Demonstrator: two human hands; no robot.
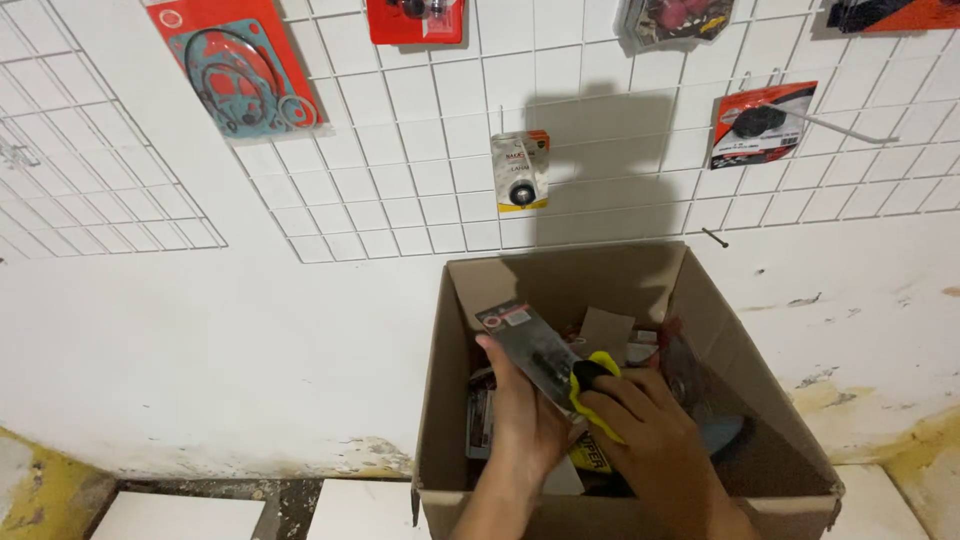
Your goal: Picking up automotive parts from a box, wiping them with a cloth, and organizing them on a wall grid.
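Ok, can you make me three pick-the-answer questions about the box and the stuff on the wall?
1. Where are the two hands?
A. On the wall rack
B. Over the open cardboard box
C. On the floor tiles

2. What colour is the part under the right hand's fingers?
A. Yellow
B. Blue
C. Pink

3. How is the box?
A. Taped shut
B. Open at the top
C. Tipped on its side

Answers:
1 B: the left hand and right hand hold a flat packet above the cardboard box.
2 A: the yellow part shows beside the fingers.
3 B: its flaps stand up and things show inside.
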